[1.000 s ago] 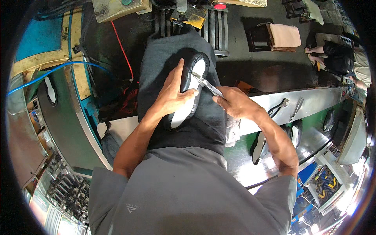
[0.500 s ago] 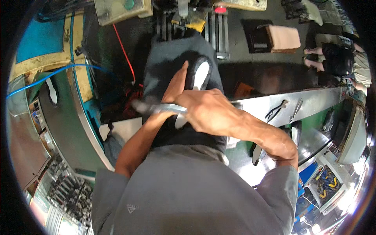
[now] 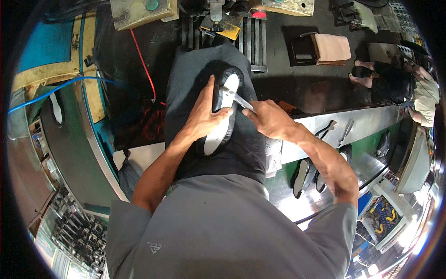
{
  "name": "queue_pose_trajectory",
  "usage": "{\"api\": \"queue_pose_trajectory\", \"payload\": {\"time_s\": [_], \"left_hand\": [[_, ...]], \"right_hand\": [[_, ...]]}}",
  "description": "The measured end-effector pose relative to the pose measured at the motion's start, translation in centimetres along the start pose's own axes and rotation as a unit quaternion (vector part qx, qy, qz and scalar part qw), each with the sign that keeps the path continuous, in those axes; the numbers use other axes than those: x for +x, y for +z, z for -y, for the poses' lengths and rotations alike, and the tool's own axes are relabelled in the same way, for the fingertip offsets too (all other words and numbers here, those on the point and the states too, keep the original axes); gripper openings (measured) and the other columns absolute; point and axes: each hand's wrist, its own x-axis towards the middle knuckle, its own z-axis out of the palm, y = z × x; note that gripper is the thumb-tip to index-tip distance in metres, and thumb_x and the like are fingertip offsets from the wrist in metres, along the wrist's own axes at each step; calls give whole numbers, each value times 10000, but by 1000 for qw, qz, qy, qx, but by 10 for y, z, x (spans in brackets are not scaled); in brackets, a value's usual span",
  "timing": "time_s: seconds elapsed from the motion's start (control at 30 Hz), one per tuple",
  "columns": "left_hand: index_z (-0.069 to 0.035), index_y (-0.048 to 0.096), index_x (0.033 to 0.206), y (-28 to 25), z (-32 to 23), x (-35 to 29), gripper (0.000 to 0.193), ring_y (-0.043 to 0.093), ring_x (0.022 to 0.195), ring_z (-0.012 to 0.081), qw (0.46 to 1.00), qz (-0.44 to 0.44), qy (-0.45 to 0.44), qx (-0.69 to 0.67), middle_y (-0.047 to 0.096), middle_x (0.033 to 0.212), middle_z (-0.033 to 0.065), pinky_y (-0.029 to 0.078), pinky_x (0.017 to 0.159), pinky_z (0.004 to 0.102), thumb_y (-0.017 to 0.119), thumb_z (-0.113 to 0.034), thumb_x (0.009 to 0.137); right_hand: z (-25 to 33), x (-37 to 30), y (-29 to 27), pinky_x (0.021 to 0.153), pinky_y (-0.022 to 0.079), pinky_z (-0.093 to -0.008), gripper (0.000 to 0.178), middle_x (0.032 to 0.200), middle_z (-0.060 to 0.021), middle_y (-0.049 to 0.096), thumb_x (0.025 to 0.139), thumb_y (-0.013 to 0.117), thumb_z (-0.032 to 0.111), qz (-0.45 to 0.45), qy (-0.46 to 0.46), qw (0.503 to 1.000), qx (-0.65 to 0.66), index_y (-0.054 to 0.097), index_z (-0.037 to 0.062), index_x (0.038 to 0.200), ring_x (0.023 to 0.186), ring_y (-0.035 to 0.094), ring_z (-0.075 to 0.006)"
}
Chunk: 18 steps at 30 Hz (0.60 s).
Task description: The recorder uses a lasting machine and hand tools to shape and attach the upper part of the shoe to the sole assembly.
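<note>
Two green work surfaces flanked the person: the left surface (image 3: pixel 74 153), with a white-soled shoe (image 3: pixel 56 109) near its far end, and the right surface (image 3: pixel 284 174), with several dark shoes (image 3: pixel 301 179) spread along it, some partly covered by the right forearm (image 3: pixel 327 162). Between the surfaces stretched the lap (image 3: pixel 251 153), in dark trousers. A metal ledge (image 3: pixel 381 118) ran along the right surface's far side.

The black shoe (image 3: pixel 218 132), white underside upward, lay lengthwise on the middle of the lap, its far end toward the lap's far edge, its near end close to the shirt hem.

The left hand (image 3: pixel 206 116) clasped the shoe's left side, thumb pressed across the white underside and one finger extended alongside; its remaining fingers were hidden. This grip matched that of one second earlier. The right hand (image 3: pixel 274 120), fingers clamped around a handle, was right of the shoe; half a second earlier it had crossed above the shoe with the tool swung out leftward.

Black-handled pliers (image 3: pixel 327 129) and a slim silver tool (image 3: pixel 346 131) remained on the ledge, side by side but apart. The metal hand tool (image 3: pixel 241 101) in the right hand had returned to the underside's far half; whether its tip pinched anything could not be told.
</note>
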Motion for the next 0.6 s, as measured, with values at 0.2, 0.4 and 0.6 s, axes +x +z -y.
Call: {"api": "queue_pose_trajectory", "payload": {"time_s": [0.2, 0.4, 0.6], "left_hand": [[-5, 117, 1735, -5, -13, -6, 1114, 345, 1598, 439, 1000, 13, -17, 5, 306, 1716, 326, 315, 1302, 477, 862, -191, 928], [-33, 122, 1743, -5, -15, 2, 1111, 337, 1604, 435, 999, 20, -31, -28, 327, 1706, 317, 326, 1297, 456, 865, -192, 931], [-18, 115, 1740, -4, -11, 2, 1097, 284, 1632, 368, 1000, 26, -11, 3, 249, 1767, 269, 358, 1291, 433, 849, -68, 926]], "right_hand": [[5, -17, 4, 675, 555, -562, 244, 852, -265, 717, 1058, 666, 182, -59, -22, 991, -120, 625, -50, 995, 798, 708, -513], [-4, -18, -3, 690, 603, -513, 212, 973, -253, 691, 1010, 682, 135, -80, -49, 980, -173, 645, -62, 1078, 862, 734, -448], [5, -12, -4, 705, 656, -432, 168, 987, -196, 717, 982, 673, 98, -208, -68, 868, -447, 684, -58, 1046, 869, 771, -337]]}}
